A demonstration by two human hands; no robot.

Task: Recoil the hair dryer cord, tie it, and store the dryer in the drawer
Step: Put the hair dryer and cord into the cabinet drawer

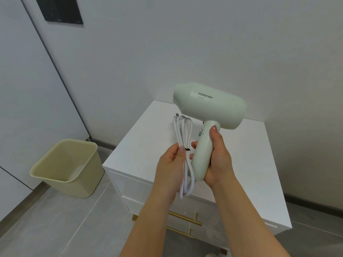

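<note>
A pale green hair dryer [211, 106] is held upright above the white cabinet [148, 138], its nozzle pointing left. My right hand [217, 158] is wrapped around the dryer's handle. The white cord [182, 134] is gathered into a long bundle of loops with a thin black tie [187, 149] around its middle. My left hand [172, 164] pinches the bundle at the tie, just left of the handle. The plug end sticks up at the top of the bundle. Below my arms, two drawers with gold bar handles [185, 219] are shut.
A beige plastic waste bin [68, 167] stands on the grey tiled floor left of the cabinet. White walls rise behind, with a dark panel [59, 10] at the upper left.
</note>
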